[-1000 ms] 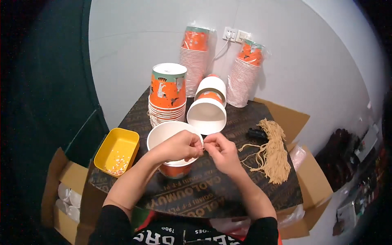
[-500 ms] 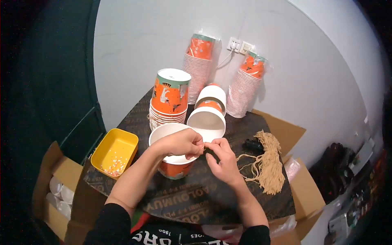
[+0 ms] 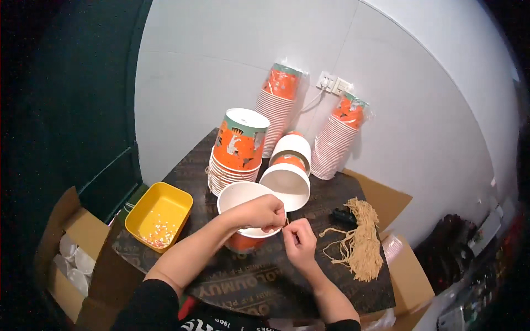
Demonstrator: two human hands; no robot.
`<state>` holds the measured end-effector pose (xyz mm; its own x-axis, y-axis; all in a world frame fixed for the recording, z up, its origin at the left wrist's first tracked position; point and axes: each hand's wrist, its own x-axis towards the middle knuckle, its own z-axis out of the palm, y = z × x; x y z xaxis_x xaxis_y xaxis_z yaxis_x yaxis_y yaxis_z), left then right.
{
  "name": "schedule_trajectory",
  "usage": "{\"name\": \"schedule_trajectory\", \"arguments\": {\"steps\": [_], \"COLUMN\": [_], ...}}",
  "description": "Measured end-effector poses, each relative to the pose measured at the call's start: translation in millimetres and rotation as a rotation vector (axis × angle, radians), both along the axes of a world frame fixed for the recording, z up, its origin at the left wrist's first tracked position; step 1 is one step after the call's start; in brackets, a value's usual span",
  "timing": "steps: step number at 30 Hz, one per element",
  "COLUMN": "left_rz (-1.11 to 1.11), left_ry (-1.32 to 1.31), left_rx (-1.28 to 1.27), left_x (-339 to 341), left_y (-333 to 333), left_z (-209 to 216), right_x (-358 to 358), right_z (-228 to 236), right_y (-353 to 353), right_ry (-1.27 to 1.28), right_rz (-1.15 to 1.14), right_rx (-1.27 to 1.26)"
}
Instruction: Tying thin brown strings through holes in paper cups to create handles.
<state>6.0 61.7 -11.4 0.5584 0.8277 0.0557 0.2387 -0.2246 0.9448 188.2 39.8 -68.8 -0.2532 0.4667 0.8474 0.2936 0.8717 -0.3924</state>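
Over the right rim of an orange-and-green paper bucket with a white inside, my two hands meet closely. My left hand reaches across the bucket's mouth, its fingers pinched on a thin tan string. Just right of the bucket, my right hand is curled, thumb and forefinger closed on the same string; most of it is hidden by the fingers. A bundle of tan string lies to the right on the dark board table, beside a small black object.
Behind stand an upside-down bucket stack and two plastic-wrapped stacks. Two buckets lie sideways, the nearer one facing me. A yellow bin with small beads sits left. Open cardboard boxes flank the table.
The right hand's fingers, stretched toward the left hand before, have curled in. Both hands remain close together by the bucket. The whole view has shifted slightly.
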Motion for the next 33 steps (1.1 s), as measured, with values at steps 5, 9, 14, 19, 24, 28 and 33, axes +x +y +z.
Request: {"name": "schedule_trajectory", "arguments": {"steps": [5, 9, 14, 19, 24, 28, 33], "left_rz": [0.026, 0.003, -0.046, -0.055, -0.019, -0.008, 0.082], "left_ry": [-0.065, -0.050, 0.006, -0.014, 0.031, 0.057, 0.119], "left_rx": [0.041, 0.072, 0.103, 0.125, 0.175, 0.277, 0.465], "left_x": [1.6, 0.9, 0.5, 0.2, 6.2, 12.8, 13.6], "left_y": [-3.5, -6.3, -5.9, -5.9, -12.3, -15.0, -21.3], "left_z": [-5.8, -5.2, -2.4, -4.4, 0.3, -0.5, -4.4], "right_x": [-4.4, -6.6, 5.1, 17.4, 14.8, 19.5, 17.4], "right_z": [-6.7, -5.1, -3.7, -5.2, -3.3, -6.9, -11.3], "right_y": [-1.8, -6.4, 0.9, 13.6, 12.2, 11.1, 7.5], "right_ry": [0.008, 0.008, -0.095, -0.219, -0.161, -0.145, -0.097], "right_rz": [-0.031, -0.028, 0.009, -0.197, -0.159, -0.036, 0.071], "right_rx": [0.065, 0.094, 0.248, 0.393, 0.230, 0.073, -0.083]}}
